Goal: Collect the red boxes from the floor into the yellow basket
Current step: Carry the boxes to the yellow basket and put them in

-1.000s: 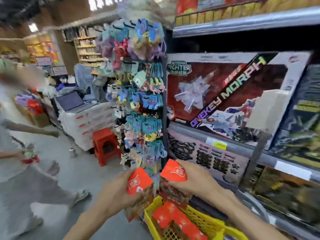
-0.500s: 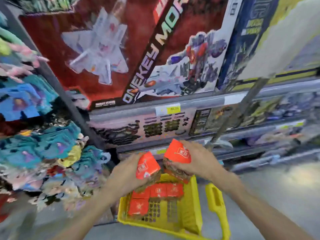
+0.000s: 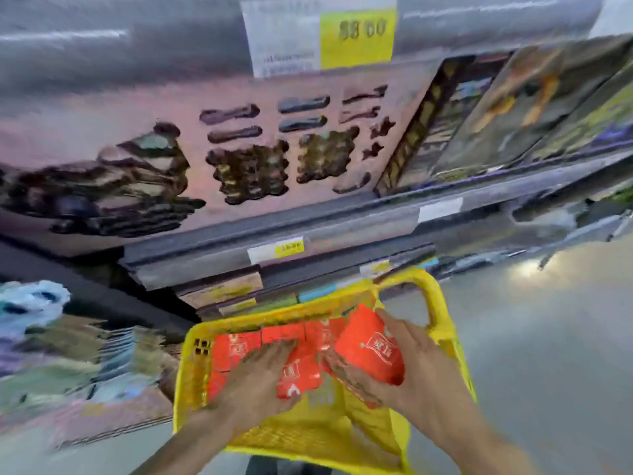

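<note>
Holding red boxes [image 3: 368, 347], both hands reach into the yellow basket [image 3: 191, 378].

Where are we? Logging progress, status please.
Left hand pressing a red box into the yellow basket. Right hand holds another box over it. More boxes already inside. Nothing in the way.

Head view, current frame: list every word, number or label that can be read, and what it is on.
"88 00", uncertain: yellow price tag on the upper shelf edge.
Small yellow price tag on the lower shelf edge: too blurred to read.
White logo on the red box in the right hand: unreadable.
</note>
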`<state>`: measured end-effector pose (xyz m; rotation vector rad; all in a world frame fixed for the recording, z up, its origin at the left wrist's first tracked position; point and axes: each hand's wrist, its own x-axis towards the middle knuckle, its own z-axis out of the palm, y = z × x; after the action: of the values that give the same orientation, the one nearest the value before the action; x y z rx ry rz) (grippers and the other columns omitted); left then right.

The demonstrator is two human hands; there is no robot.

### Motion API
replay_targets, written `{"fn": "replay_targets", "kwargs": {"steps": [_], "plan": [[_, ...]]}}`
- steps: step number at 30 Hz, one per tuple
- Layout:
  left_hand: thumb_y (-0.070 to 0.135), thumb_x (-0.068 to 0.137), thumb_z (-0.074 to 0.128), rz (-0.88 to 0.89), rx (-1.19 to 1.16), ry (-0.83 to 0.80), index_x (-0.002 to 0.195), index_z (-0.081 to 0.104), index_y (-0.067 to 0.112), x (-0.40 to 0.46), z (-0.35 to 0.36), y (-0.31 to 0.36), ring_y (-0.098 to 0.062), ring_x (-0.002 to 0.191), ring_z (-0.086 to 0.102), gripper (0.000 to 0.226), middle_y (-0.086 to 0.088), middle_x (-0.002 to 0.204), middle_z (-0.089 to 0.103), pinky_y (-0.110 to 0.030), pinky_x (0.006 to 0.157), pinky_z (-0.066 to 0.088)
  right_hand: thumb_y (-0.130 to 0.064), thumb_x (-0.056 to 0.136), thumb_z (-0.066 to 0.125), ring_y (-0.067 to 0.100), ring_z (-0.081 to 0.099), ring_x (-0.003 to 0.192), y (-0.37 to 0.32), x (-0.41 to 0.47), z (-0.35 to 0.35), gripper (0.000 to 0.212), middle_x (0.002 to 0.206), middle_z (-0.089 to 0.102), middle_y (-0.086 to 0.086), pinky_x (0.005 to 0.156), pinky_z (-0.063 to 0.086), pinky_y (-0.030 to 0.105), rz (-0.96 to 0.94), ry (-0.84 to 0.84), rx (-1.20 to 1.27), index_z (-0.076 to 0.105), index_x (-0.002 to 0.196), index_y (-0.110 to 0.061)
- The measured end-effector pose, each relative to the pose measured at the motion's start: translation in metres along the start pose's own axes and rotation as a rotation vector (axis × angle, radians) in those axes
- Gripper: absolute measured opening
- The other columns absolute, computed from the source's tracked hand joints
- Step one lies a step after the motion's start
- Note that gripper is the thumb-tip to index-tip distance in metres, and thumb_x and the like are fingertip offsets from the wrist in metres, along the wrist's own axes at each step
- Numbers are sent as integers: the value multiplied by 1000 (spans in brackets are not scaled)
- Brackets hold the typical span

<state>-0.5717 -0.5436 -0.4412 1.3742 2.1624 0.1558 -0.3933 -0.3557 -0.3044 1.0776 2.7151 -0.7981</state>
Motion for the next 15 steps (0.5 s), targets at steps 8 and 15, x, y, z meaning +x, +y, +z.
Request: {"fn": "replay_targets", "kwargs": {"steps": [8, 15], "plan": [[54, 71, 64, 65, 128, -51, 148, 37, 15, 44, 119, -51, -27, 128, 54, 91, -8, 145, 51, -39, 107, 45, -81, 69, 52, 19, 56, 109, 12, 7, 65, 93, 118, 60, -7, 83, 55, 35, -186, -3, -195, 44, 144, -26], [46, 50, 88, 36, 292, -69, 131, 57, 11, 52, 145, -57, -32, 113, 51, 93, -12, 125, 55, -45, 91, 50, -80, 70, 56, 16, 61, 102, 10, 15, 75, 93, 119, 60, -9, 82, 55, 35, -225, -14, -176, 41, 144, -27]]}}
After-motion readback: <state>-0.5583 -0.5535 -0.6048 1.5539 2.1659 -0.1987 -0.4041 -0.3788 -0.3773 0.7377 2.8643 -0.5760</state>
